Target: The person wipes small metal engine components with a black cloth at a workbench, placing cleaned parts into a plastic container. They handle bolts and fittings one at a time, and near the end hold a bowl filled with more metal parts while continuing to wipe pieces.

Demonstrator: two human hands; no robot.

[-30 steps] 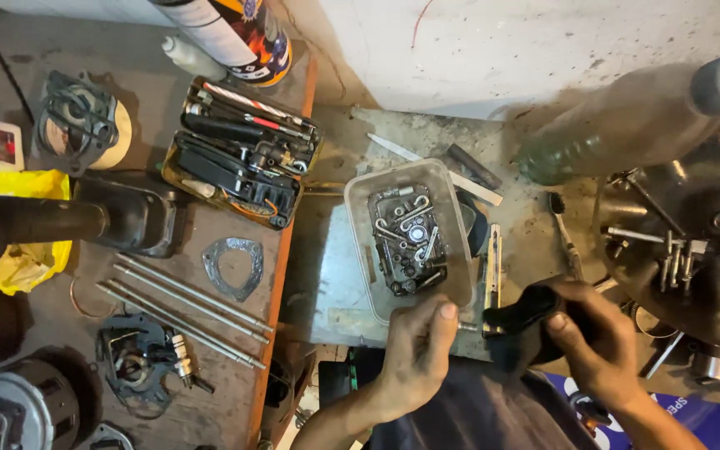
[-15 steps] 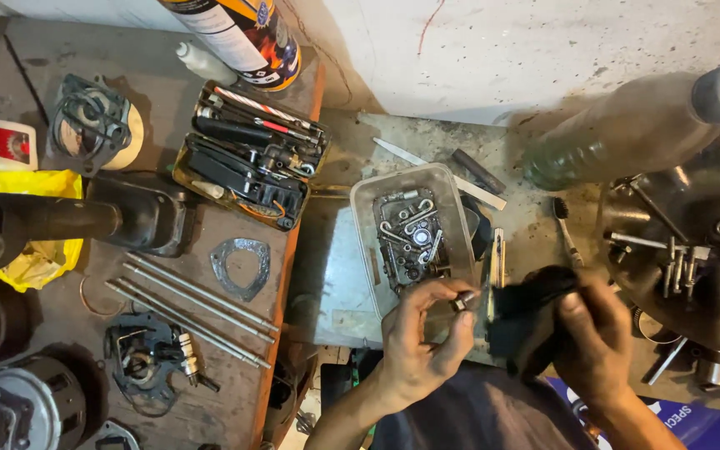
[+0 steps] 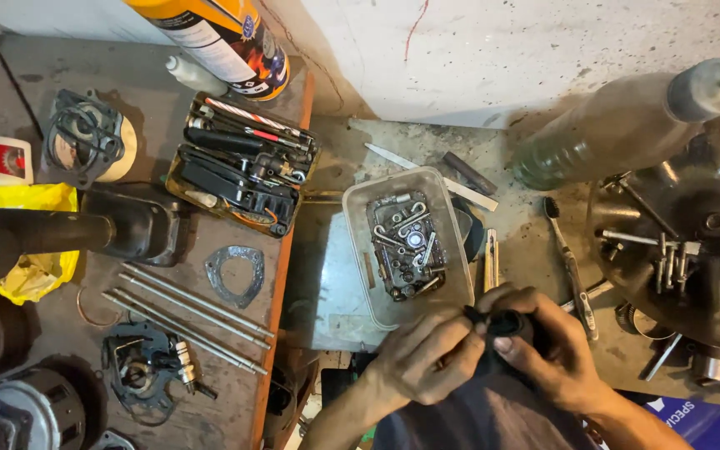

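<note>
Since half a second ago the left hand (image 3: pixel 423 357) has left the clear plastic tub (image 3: pixel 407 243) of bolts, where it was pinching a small metal piece at the near rim, and has closed in against the right hand (image 3: pixel 550 350); both now meet just below the tub's near right corner. The right hand is curled around a small black part (image 3: pixel 503 322), thumb on top, while the left hand's fingertips press and pinch at the part's open end; whether the small metal piece is between those fingers I cannot tell, as they hide it. Judging from this, a piece has been picked out and is being fitted to the black part, with the fitting itself unfinished and many loose bolts left in the tub. Left of the tub lies a tray of tools (image 3: pixel 243 165) on a brown board, with long steel rods (image 3: pixel 185 307) and a flat gasket (image 3: pixel 236 272) nearer the person. Right of the tub stand a toothbrush (image 3: pixel 567 258), a lying bottle (image 3: pixel 627 125) and a round engine housing (image 3: pixel 685 242) studded with bolts. Nothing blocks the hands, though the tub's rim sits just beside them.
</note>
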